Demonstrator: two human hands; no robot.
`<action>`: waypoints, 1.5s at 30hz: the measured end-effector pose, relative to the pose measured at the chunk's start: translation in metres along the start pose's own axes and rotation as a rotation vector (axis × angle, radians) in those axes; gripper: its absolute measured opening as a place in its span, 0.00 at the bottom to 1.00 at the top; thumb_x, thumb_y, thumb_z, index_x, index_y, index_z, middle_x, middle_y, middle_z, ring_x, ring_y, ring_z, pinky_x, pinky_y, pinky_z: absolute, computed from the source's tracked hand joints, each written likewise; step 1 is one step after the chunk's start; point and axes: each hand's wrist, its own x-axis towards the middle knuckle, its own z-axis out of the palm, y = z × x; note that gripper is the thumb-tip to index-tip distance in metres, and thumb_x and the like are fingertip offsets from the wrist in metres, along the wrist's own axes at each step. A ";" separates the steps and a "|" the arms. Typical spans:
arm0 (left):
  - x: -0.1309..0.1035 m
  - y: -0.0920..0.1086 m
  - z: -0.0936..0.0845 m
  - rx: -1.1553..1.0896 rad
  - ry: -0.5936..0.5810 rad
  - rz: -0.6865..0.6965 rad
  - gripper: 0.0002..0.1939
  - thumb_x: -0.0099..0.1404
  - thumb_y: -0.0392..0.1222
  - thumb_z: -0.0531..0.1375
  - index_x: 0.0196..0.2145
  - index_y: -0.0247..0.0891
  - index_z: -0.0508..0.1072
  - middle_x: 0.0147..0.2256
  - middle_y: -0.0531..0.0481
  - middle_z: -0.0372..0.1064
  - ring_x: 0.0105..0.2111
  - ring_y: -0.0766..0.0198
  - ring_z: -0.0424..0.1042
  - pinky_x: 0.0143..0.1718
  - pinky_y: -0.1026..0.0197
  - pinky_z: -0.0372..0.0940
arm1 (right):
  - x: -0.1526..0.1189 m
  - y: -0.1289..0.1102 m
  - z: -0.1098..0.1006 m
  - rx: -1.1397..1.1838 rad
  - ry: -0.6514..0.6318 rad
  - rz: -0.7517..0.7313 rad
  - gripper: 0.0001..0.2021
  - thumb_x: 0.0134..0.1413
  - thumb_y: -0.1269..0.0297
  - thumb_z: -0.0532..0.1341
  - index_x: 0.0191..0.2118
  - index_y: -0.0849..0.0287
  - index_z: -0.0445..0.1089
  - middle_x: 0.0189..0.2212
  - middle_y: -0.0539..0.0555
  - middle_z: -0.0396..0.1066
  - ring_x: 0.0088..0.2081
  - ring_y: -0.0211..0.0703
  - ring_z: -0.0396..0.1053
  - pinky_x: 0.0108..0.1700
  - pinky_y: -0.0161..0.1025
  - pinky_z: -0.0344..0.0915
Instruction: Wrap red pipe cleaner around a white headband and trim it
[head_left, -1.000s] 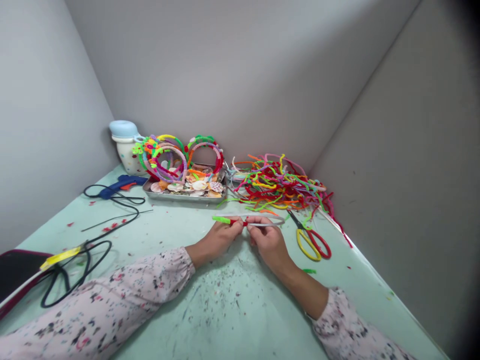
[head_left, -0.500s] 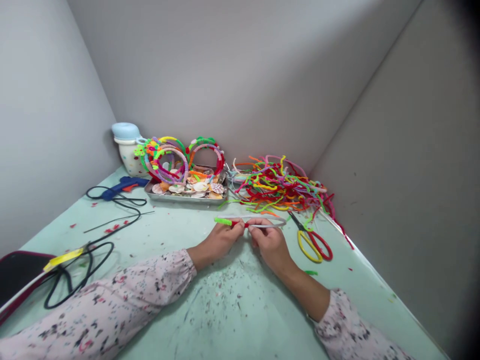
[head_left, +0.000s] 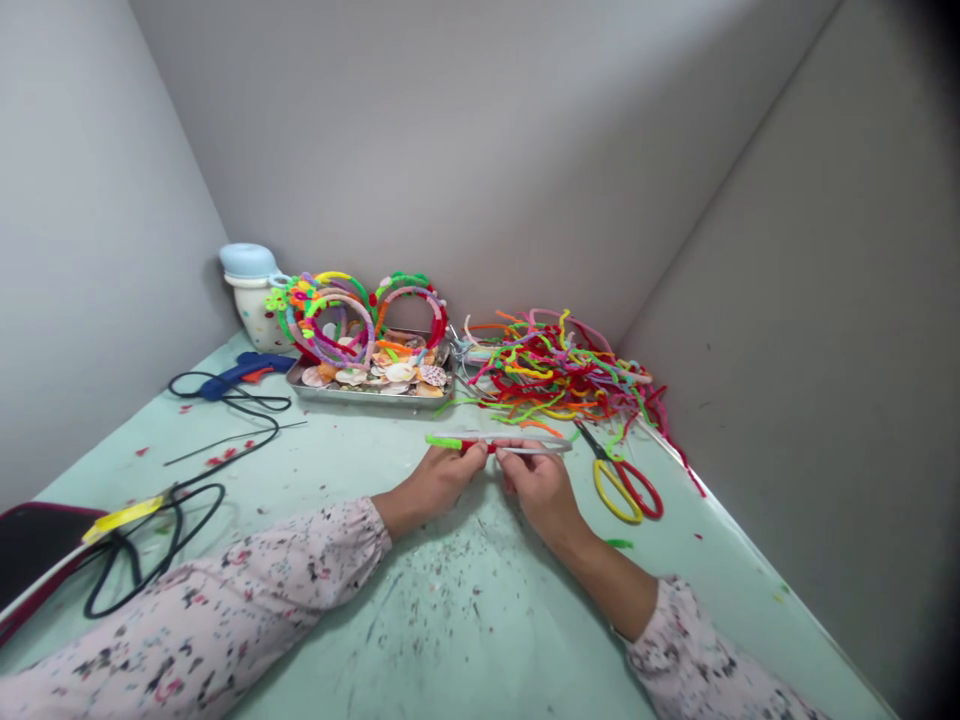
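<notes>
Both hands hold a thin white headband [head_left: 536,446] just above the pale green table [head_left: 450,620]. My left hand [head_left: 439,477] pinches the part of the band wrapped in green and red pipe cleaner [head_left: 450,441]. My right hand [head_left: 536,485] grips the bare white part beside it, fingertips almost touching the left hand's. The band lies nearly flat, its loop pointing to the right.
A heap of coloured pipe cleaners [head_left: 559,370] lies behind the hands. Yellow and red scissors [head_left: 622,485] rest to the right. A metal tray [head_left: 360,392] holds shells and finished headbands [head_left: 337,315]. A blue glue gun [head_left: 240,372], black cords [head_left: 180,490] and a white jar [head_left: 251,290] are at left.
The hands and the headband stay almost still; the band has tilted slightly flatter between the fingers.
</notes>
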 end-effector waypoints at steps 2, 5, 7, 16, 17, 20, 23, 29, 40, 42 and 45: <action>0.000 0.001 0.000 -0.003 0.007 0.009 0.16 0.62 0.47 0.49 0.19 0.37 0.58 0.19 0.56 0.51 0.24 0.67 0.52 0.26 0.64 0.50 | 0.000 0.001 0.000 -0.009 0.005 0.001 0.11 0.53 0.58 0.57 0.35 0.59 0.72 0.14 0.46 0.61 0.18 0.38 0.59 0.21 0.34 0.57; -0.001 0.004 0.000 -0.040 0.025 0.012 0.16 0.62 0.48 0.49 0.20 0.37 0.59 0.19 0.56 0.52 0.25 0.67 0.54 0.27 0.64 0.53 | 0.001 0.001 0.000 -0.019 0.001 -0.011 0.11 0.53 0.58 0.57 0.33 0.59 0.72 0.13 0.46 0.60 0.17 0.37 0.58 0.20 0.33 0.56; -0.002 0.005 0.001 -0.057 0.035 0.013 0.15 0.62 0.48 0.50 0.21 0.37 0.60 0.20 0.55 0.53 0.26 0.66 0.56 0.29 0.64 0.54 | 0.001 0.001 0.000 -0.023 -0.008 -0.015 0.11 0.53 0.58 0.57 0.30 0.60 0.71 0.13 0.46 0.59 0.18 0.36 0.58 0.20 0.33 0.55; -0.001 0.007 0.002 -0.063 0.035 0.069 0.13 0.62 0.44 0.49 0.23 0.36 0.61 0.25 0.54 0.59 0.29 0.66 0.58 0.34 0.64 0.56 | 0.002 0.001 0.000 0.075 -0.033 0.068 0.11 0.53 0.59 0.57 0.32 0.61 0.71 0.12 0.45 0.60 0.17 0.36 0.57 0.20 0.33 0.54; -0.001 0.006 0.002 -0.066 0.038 0.078 0.13 0.62 0.44 0.49 0.23 0.36 0.61 0.24 0.54 0.59 0.29 0.66 0.58 0.33 0.64 0.55 | 0.002 0.000 -0.001 0.076 -0.034 0.066 0.11 0.53 0.59 0.57 0.31 0.61 0.71 0.12 0.45 0.60 0.17 0.36 0.57 0.20 0.33 0.54; -0.001 0.003 0.002 -0.064 0.048 0.049 0.14 0.62 0.44 0.50 0.21 0.36 0.62 0.22 0.55 0.57 0.27 0.67 0.57 0.30 0.64 0.54 | 0.001 -0.002 -0.001 0.060 -0.039 0.025 0.11 0.53 0.59 0.57 0.28 0.60 0.70 0.12 0.45 0.58 0.18 0.35 0.56 0.21 0.33 0.54; 0.000 -0.001 0.001 -0.056 0.038 0.013 0.15 0.61 0.45 0.50 0.20 0.37 0.62 0.18 0.55 0.54 0.24 0.67 0.55 0.25 0.65 0.51 | 0.000 -0.002 -0.001 0.089 -0.039 0.009 0.10 0.53 0.58 0.57 0.31 0.60 0.70 0.14 0.44 0.58 0.18 0.35 0.55 0.21 0.32 0.54; 0.001 -0.004 0.000 -0.029 -0.023 0.077 0.11 0.60 0.44 0.50 0.23 0.37 0.61 0.19 0.57 0.51 0.21 0.69 0.50 0.23 0.65 0.47 | -0.002 -0.001 -0.001 0.150 -0.073 0.055 0.10 0.54 0.57 0.57 0.32 0.59 0.68 0.14 0.44 0.55 0.17 0.34 0.51 0.19 0.32 0.49; 0.001 0.004 0.001 -0.057 -0.027 0.095 0.13 0.63 0.43 0.48 0.23 0.36 0.61 0.22 0.56 0.53 0.25 0.68 0.54 0.29 0.64 0.52 | -0.001 -0.005 -0.001 0.238 -0.102 0.104 0.10 0.52 0.59 0.56 0.28 0.60 0.66 0.11 0.44 0.56 0.15 0.34 0.52 0.19 0.32 0.50; 0.000 0.006 0.002 -0.091 -0.035 0.074 0.13 0.63 0.43 0.48 0.23 0.36 0.62 0.22 0.56 0.54 0.24 0.68 0.54 0.28 0.64 0.52 | 0.000 -0.003 -0.001 0.261 -0.119 0.105 0.10 0.53 0.59 0.56 0.27 0.59 0.66 0.11 0.44 0.56 0.15 0.33 0.52 0.18 0.31 0.50; -0.001 0.008 0.002 -0.110 -0.034 0.052 0.13 0.62 0.43 0.49 0.22 0.36 0.62 0.20 0.56 0.53 0.23 0.69 0.53 0.26 0.65 0.50 | 0.000 -0.002 0.000 0.284 -0.136 0.108 0.09 0.53 0.60 0.55 0.27 0.59 0.65 0.11 0.44 0.56 0.15 0.33 0.52 0.19 0.31 0.51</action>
